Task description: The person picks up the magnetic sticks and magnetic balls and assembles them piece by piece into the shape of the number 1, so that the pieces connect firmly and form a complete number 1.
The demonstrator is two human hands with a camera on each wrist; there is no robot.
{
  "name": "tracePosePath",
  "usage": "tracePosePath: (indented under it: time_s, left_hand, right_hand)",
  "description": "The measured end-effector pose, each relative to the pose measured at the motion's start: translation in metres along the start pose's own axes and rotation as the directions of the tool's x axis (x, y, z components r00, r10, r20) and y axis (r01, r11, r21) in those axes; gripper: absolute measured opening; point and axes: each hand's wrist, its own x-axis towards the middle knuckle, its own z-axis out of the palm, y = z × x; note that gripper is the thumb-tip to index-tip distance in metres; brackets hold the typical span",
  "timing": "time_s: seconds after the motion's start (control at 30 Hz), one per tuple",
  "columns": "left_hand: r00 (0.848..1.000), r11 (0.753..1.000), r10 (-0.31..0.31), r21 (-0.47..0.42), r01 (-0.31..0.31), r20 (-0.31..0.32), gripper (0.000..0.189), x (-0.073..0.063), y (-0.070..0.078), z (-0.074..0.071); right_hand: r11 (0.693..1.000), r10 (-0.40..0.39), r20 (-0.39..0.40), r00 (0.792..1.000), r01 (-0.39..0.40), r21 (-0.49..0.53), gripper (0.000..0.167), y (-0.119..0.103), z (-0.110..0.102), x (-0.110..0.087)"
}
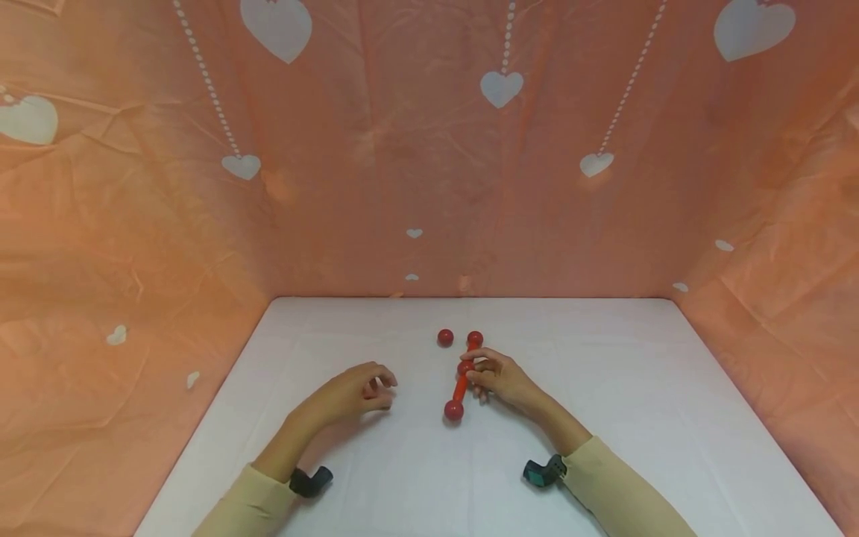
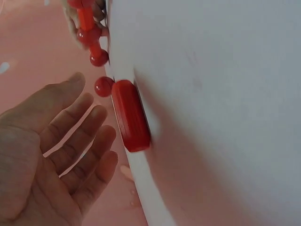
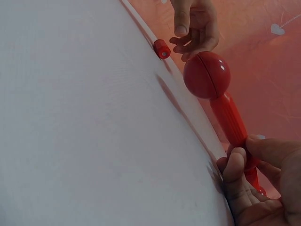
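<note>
My right hand [image 1: 505, 379] pinches the middle of a red ball-and-rod piece [image 1: 459, 388], gripping it around the centre ball. Two short rods join three balls in a line; in the right wrist view the near end ball [image 3: 207, 75] looks raised off the table. A loose red ball [image 1: 446, 338] lies beyond, left of the piece's far end. My left hand [image 1: 354, 391] hovers to the left with relaxed, slightly bent fingers and holds nothing. Beside its fingertips in the left wrist view, a loose red rod [image 2: 130, 115] lies on the table; the head view hides it.
The white table [image 1: 403, 477] ends at the back against an orange sheet [image 1: 429, 186] printed with white hearts. That sheet also rises at both sides. Dark wrist devices sit at the left cuff [image 1: 248, 496] and right cuff [image 1: 617, 485].
</note>
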Motion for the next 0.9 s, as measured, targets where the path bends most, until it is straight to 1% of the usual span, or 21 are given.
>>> tracePosePath:
  time_s: [0.07,0.17,0.4,0.63,0.77,0.9]
  left_hand:
    - [1.0,1.0,0.005,0.006,-0.005,0.002,0.027,0.0,-0.003,-0.001]
    - [1.0,1.0,-0.006,0.011,0.006,0.012,0.029,0.0,-0.009,-0.002]
    - [0.999,1.0,0.021,0.021,-0.022,0.036,0.029,-0.002,-0.017,-0.005]
    - [0.998,0.999,0.002,0.034,-0.004,0.059,0.027,-0.004,-0.02,-0.006]
    - [0.998,0.999,0.002,0.051,-0.005,0.057,0.026,-0.004,-0.022,-0.005]
    - [0.999,0.999,-0.002,0.049,0.0,0.054,0.026,-0.004,-0.022,-0.003]
  right_hand:
    - [1.0,-0.004,0.0,1.0,0.004,-0.002,0.045,0.0,0.0,0.0]
    - [1.0,-0.012,0.003,1.0,0.012,-0.001,0.046,0.001,-0.001,0.0]
    - [1.0,-0.012,0.007,1.0,0.012,0.0,0.046,0.002,-0.001,0.0]
    - [1.0,-0.006,0.003,1.0,0.006,0.001,0.045,0.002,-0.001,0.001]
    - [1.0,-0.008,0.005,1.0,0.008,0.0,0.045,0.002,-0.001,0.001]
    - [1.0,-0.008,0.004,1.0,0.008,-0.004,0.045,0.001,-0.001,0.001]
